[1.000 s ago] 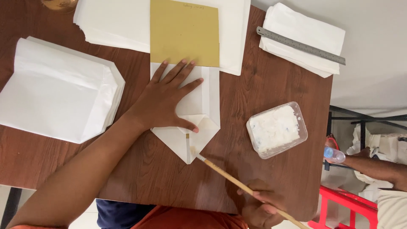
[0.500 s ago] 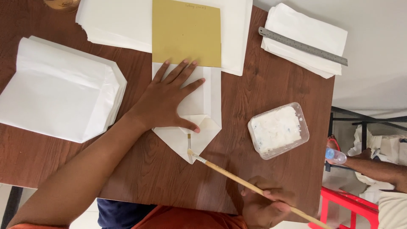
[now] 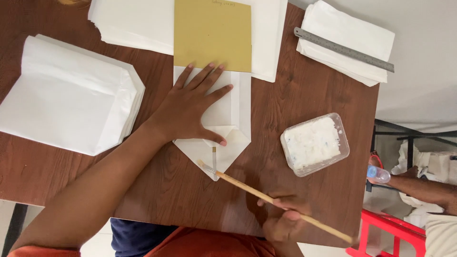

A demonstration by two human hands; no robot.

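The folded white paper bag (image 3: 223, 138) lies flat in the middle of the brown wooden table (image 3: 304, 100), its pointed flap toward the person and its far end tucked under a mustard-yellow card (image 3: 213, 33). The left hand (image 3: 190, 112) presses down on it, palm flat, fingers spread apart, the thumb resting near the fold of the flap. The right hand (image 3: 284, 221), at the table's near edge, has its fingers closed around a thin wooden brush (image 3: 276, 201); the brush tip touches the left side of the pointed flap. A clear plastic tub of white paste (image 3: 315, 144) sits just right of the bag. A stack of finished white bags (image 3: 66, 93) lies at the left, more white sheets (image 3: 135, 21) at the far edge, and a steel ruler (image 3: 343, 49) rests on another white stack (image 3: 350, 40) at the far right.
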